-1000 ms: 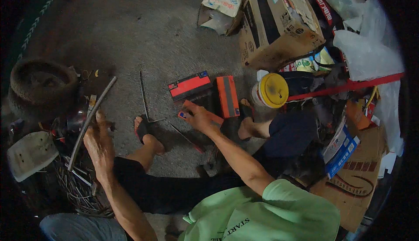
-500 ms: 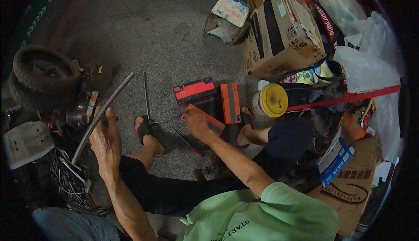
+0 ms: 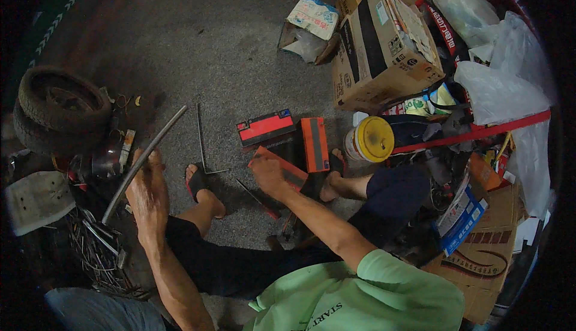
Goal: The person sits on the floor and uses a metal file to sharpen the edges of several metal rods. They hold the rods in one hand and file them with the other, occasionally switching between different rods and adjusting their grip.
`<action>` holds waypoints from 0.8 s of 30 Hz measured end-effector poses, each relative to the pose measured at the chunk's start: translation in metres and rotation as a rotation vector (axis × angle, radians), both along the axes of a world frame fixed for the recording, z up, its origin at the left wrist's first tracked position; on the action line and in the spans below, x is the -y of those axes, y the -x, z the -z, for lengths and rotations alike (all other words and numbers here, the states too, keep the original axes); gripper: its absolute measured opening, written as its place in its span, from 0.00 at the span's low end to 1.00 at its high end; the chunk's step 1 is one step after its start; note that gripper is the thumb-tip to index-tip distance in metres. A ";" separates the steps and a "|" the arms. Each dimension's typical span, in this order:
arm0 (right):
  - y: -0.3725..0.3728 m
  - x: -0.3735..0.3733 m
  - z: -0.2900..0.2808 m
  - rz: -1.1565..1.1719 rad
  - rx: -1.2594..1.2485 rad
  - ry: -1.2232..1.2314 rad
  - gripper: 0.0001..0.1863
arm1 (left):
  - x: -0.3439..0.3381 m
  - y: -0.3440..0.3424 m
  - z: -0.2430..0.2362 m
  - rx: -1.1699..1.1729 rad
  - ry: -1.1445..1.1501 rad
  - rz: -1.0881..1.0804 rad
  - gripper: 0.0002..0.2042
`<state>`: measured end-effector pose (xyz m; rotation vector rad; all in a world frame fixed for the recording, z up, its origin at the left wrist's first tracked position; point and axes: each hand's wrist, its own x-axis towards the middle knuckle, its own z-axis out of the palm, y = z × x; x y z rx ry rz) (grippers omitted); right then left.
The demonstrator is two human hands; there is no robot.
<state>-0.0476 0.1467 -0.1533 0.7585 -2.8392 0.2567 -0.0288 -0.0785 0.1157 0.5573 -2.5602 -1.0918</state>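
My left hand [image 3: 148,193] is wrapped round a grey metal bar [image 3: 146,163], which slants up to the right, off the floor. My right hand [image 3: 270,176] is closed over the left end of an orange block-shaped battery [image 3: 293,175] between my feet. Its fingers are curled, and what they grip is hidden beneath them. A red and black battery [image 3: 266,128] lies just beyond, with another orange battery [image 3: 314,145] at its right. Left of these lies a thin L-shaped metal rod [image 3: 201,142]. A screwdriver-like tool [image 3: 258,199] with a red handle lies below my right hand.
Worn tyres [image 3: 63,106] and a heap of metal rods [image 3: 99,253] stand at the left. On the right are a yellow-lidded bucket [image 3: 376,139], a large cardboard box [image 3: 384,49], plastic bags [image 3: 504,94] and a red bar [image 3: 480,133]. A small opened carton [image 3: 309,28] sits farther off.
The whole view has shifted slightly. My left hand still holds the metal bar, and my right hand stays at the orange battery's left end.
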 end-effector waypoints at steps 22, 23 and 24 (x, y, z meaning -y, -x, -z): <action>0.006 0.000 -0.010 -0.064 0.245 0.010 0.12 | 0.007 -0.005 0.001 0.041 -0.001 -0.015 0.21; 0.007 -0.003 -0.005 -0.024 0.268 -0.026 0.12 | 0.006 -0.002 -0.001 0.052 0.001 -0.008 0.20; 0.008 -0.005 0.003 0.016 0.291 -0.061 0.12 | 0.004 0.000 -0.002 0.064 0.006 -0.001 0.20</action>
